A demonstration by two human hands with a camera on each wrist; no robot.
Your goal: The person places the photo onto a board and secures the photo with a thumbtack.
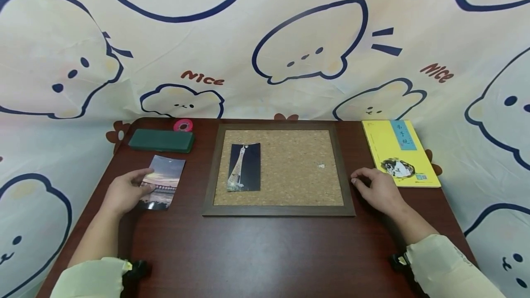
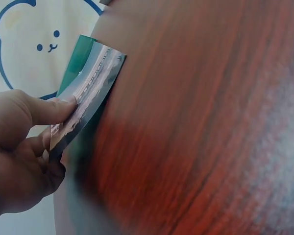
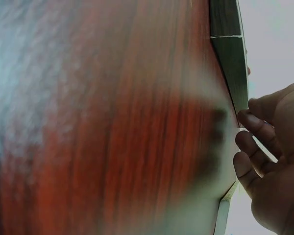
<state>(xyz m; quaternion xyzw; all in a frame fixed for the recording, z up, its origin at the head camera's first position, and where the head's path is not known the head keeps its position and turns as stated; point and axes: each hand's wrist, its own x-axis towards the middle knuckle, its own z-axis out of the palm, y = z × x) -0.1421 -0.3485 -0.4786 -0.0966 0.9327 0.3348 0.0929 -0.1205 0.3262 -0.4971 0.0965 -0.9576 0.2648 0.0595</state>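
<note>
- Container: I have a dark green case (image 1: 161, 140) at the rear left of the table (image 1: 265, 256); its contents are hidden. A pink roll (image 1: 178, 126) sits just behind its right end.
- Board: the corkboard (image 1: 294, 174), in a brown frame (image 1: 281, 211), lies at the rear centre. It carries a tower photo (image 1: 250, 169) on its left half and a small pale item (image 1: 321, 165) near its right side.
- Edges: the tabletop runs between the frame and the landscape photo (image 1: 169, 174), and from the frame's near edge toward me. Cork surface extends from the tower photo to the frame's right side.
- Right boundary: a yellow book (image 1: 383, 148) lies at the rear right, apart from the frame.
- Left hand (image 1: 124, 191): I pinch the landscape photo at its left side, thumb on top, fingers bent beneath. The photo is left of the frame, in front of the green case; the left wrist view shows it slightly bowed.
- Right hand (image 1: 380, 191): my fingers are relaxed and loosely bent, between the frame's right edge and the book's near left corner. I cannot tell whether the hand touches the book.
</note>
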